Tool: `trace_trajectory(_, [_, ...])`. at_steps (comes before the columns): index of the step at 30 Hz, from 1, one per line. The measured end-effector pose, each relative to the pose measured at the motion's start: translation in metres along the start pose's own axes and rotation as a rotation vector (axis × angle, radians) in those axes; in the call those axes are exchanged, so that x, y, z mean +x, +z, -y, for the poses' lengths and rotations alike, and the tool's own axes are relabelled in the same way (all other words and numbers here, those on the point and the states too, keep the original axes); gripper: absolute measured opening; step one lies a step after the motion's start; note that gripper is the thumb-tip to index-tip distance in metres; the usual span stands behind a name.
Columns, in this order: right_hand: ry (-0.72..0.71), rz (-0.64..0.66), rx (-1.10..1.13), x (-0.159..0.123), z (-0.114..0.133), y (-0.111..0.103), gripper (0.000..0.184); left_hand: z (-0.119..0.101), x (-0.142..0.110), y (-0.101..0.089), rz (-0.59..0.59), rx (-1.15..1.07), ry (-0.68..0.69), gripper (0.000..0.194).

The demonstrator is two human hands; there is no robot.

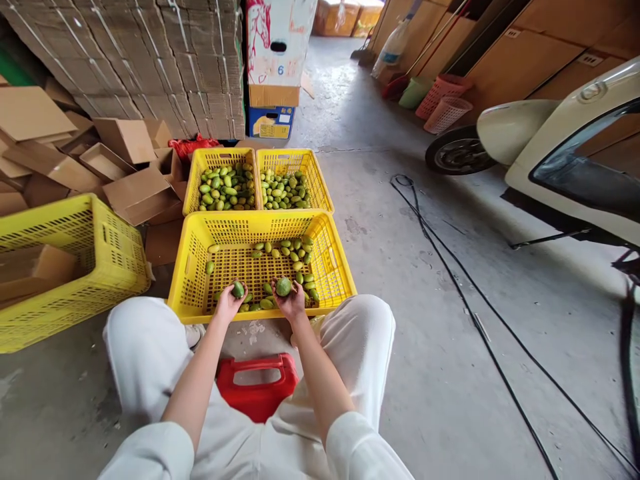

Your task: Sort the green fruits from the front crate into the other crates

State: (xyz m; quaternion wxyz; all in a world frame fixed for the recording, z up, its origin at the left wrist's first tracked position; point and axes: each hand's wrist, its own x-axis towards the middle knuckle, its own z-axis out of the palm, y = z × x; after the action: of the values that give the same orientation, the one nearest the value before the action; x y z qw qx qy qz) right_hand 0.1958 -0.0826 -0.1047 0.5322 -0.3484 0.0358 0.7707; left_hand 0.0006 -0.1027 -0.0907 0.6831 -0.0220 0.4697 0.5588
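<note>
My left hand (229, 305) has its fingers round a dark green fruit (238, 289), above the near side of a large yellow plastic crate (260, 230). A rounder, paler green fruit (283, 287) rests in my right hand (294, 306), its fingers curled around it. Both hands are over the crate's near rim, a little apart. Inside the crate, several oval green and yellowish fruits (295, 247) lie scattered, mostly on the right. Others sit beneath and between my hands, partly hidden. The exact kind of fruit cannot be made out.
Behind stand two smaller yellow crates of similar fruit, the left one (193, 183) and the right one (323, 183). Another yellow crate (123, 247) holds cardboard. Loose boxes (125, 140) lie at left. A red plastic seat (257, 393) is between my legs. Black cables (455, 280) and a scooter (565, 133) occupy the right.
</note>
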Motion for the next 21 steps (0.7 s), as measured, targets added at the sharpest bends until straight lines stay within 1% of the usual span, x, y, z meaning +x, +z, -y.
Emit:
trace_trajectory(2, [-0.004, -0.001, -0.006, 0.0002, -0.0002, 0.0002, 0.011, 0.0003, -0.0001, 0.0001, 0.003, 0.021, 0.013, 0.011])
trace_trajectory(5, [-0.031, -0.016, -0.016, 0.0004, -0.0023, -0.0015, 0.006, 0.0009, -0.0018, 0.0015, 0.042, 0.074, 0.004, 0.015])
trace_trajectory(9, [-0.031, -0.038, -0.050, 0.0005, -0.0062, -0.0043, 0.018, 0.0025, -0.0027, 0.0037, 0.064, 0.133, 0.008, 0.025])
trace_trajectory(12, [-0.012, -0.046, -0.069, 0.0008, -0.0080, -0.0045, 0.017, 0.0040, -0.0008, 0.0040, 0.044, 0.153, 0.030, 0.023])
trace_trajectory(16, [0.002, -0.062, -0.073, 0.0008, -0.0065, -0.0046, 0.007, 0.0033, 0.0012, 0.0027, 0.050, 0.133, 0.038, 0.018])
trace_trajectory(17, [0.003, -0.054, -0.064, 0.0007, -0.0056, -0.0051, 0.005, 0.0027, 0.0015, 0.0023, 0.052, 0.123, 0.032, 0.020])
trace_trajectory(19, [0.018, -0.011, -0.036, 0.0010, -0.0037, -0.0067, 0.013, 0.0020, 0.0023, 0.0014, 0.046, 0.103, 0.021, 0.022])
trace_trajectory(21, [0.047, 0.035, -0.030, 0.0025, -0.0027, -0.0089, 0.017, 0.0027, 0.0043, 0.0005, 0.034, 0.091, 0.022, 0.018])
